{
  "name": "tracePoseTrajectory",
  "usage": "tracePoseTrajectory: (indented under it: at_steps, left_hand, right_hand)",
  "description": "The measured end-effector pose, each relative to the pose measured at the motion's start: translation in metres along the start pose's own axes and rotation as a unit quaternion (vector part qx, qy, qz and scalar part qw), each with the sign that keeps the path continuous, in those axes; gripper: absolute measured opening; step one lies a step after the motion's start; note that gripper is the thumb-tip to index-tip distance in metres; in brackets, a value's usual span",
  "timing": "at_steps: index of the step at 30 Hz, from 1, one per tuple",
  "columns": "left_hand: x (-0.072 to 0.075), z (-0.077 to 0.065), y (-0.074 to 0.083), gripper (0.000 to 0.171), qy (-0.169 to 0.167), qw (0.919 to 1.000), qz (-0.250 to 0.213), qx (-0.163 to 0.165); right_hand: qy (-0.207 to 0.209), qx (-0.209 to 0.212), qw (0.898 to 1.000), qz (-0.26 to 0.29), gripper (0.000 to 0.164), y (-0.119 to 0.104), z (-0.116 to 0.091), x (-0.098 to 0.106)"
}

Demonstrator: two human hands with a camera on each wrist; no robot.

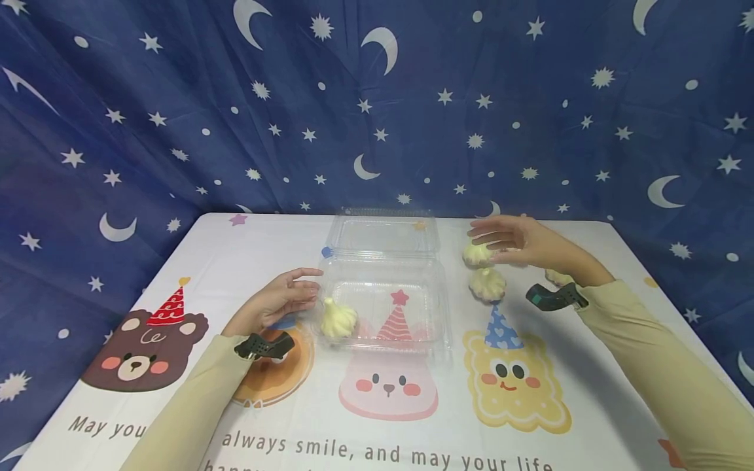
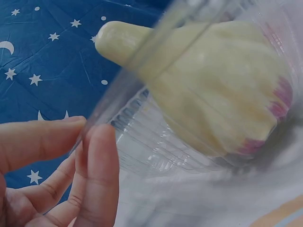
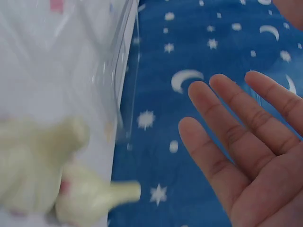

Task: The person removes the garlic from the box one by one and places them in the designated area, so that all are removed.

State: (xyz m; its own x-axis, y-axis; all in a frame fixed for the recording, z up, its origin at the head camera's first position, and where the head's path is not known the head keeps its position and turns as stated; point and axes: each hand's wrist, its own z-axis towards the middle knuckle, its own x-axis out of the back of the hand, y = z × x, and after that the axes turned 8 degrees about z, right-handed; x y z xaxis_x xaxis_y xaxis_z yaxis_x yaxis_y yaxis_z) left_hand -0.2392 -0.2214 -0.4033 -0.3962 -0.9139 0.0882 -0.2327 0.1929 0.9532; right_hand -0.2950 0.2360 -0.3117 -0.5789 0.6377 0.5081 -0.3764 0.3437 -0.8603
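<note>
A clear plastic clamshell box (image 1: 385, 268) lies with its lid tipped back, away from me. One pale garlic bulb (image 1: 338, 319) sits in its near left corner. With thumb and fingers, my left hand (image 1: 277, 301) pinches the thin left rim of the box; in the left wrist view the garlic bulb (image 2: 213, 90) shows behind the plastic. My right hand (image 1: 524, 243) is over the loose garlic to the right, fingers extended and nothing held. Two bulbs, a nearer garlic bulb (image 1: 487, 286) and a farther garlic bulb (image 1: 476, 255), lie beneath and in front of it.
Another garlic bulb (image 1: 556, 278) is partly covered by the right forearm. A white printed cloth (image 1: 389, 389) with cartoon figures covers the table. Behind it hangs a blue curtain (image 1: 424, 131) with moons and stars. Each wrist wears a black camera band (image 1: 554, 297).
</note>
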Motion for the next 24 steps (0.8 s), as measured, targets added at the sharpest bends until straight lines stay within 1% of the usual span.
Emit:
tracePoseTrajectory:
  at_steps: [3, 7, 12, 16, 21, 24]
  left_hand:
    - [-0.001, 0.0, 0.001, 0.06, -0.003, 1.0, -0.008, -0.004]
    - [-0.003, -0.001, 0.002, 0.056, -0.003, 0.9998, -0.018, -0.005]
    - [-0.004, -0.001, 0.002, 0.055, -0.001, 0.9999, -0.011, -0.004]
    - [-0.004, -0.001, 0.003, 0.056, 0.005, 0.9999, 0.012, -0.005]
    - [-0.005, -0.002, 0.003, 0.06, 0.014, 0.9985, 0.054, -0.004]
    - [-0.006, -0.003, 0.005, 0.062, 0.016, 0.9979, 0.063, -0.001]
  right_hand:
    - [-0.029, 0.005, 0.999, -0.013, 0.056, -0.006, 0.014, -0.01]
    - [-0.065, 0.027, 0.997, -0.007, 0.057, -0.015, 0.032, -0.025]
    - [-0.092, 0.054, 0.994, -0.01, 0.057, -0.021, 0.054, -0.046]
    - [-0.114, 0.061, 0.992, 0.012, 0.057, -0.022, 0.07, -0.063]
    - [-0.135, 0.066, 0.988, 0.035, 0.055, -0.022, 0.087, -0.083]
    - [-0.142, 0.068, 0.987, 0.042, 0.055, -0.023, 0.096, -0.094]
